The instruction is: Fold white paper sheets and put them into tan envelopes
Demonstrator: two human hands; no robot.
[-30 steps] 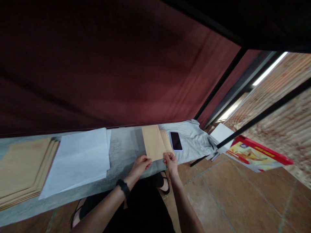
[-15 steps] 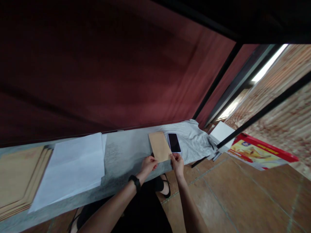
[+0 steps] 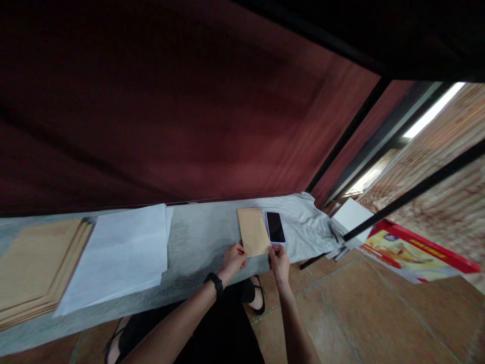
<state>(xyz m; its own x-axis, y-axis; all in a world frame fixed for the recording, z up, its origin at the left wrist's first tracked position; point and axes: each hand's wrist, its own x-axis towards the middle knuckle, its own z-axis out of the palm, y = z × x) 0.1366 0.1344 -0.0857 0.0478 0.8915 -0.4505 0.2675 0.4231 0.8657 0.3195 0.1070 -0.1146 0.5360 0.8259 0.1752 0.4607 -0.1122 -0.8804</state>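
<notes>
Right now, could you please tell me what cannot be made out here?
Brown stack: left side cut off by the head view's left edge.
Small brown paper: underside hidden by its upper face, head view.
Red-edged box: lettering too small and blurred, head view.

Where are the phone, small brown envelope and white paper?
Phone (image 3: pixel 276 226), head view: middle of screen.
Small brown envelope (image 3: pixel 253 231), head view: middle of its face.
White paper (image 3: pixel 120 257), head view: middle of top sheet.
</notes>
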